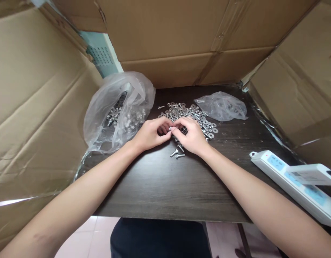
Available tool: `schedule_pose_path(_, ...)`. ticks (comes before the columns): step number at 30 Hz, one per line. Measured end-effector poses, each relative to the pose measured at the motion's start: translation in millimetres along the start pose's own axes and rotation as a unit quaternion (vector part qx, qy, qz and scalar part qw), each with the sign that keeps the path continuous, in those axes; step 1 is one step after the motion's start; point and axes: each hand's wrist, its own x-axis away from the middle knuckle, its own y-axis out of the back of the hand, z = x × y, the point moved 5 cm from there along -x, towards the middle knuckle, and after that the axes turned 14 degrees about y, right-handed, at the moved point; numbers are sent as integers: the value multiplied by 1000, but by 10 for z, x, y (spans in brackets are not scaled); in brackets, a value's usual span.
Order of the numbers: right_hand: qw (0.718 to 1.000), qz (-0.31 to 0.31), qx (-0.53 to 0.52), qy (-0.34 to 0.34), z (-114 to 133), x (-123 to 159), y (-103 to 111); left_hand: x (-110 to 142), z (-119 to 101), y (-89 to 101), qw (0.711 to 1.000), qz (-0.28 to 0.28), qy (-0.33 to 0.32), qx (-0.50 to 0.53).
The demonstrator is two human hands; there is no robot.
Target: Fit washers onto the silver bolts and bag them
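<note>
My left hand (152,134) and my right hand (190,134) meet at their fingertips over the near side of a hardware pile. Both are closed in a pinch on a small shiny metal fastener (170,128); most of it is hidden, so I cannot tell whether it is a bolt with a nut. Behind and beside the right hand spreads the pile of bolts, nuts and flat washers (205,123). Several loose bolts (174,153) lie just in front of the hands on the dark table (160,186).
A large clear plastic bag (140,93) with dark and silver hardware stands at left. A smaller plastic bag (221,105) lies at back right. At right is a white power strip (291,179) with a plug in it. Cardboard walls (176,32) enclose the table.
</note>
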Motion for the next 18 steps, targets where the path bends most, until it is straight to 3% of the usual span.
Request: schedule_pose_path(18,1000,10,1,-3,-10,3,-3,5,11,4,1000,-8,3,-21)
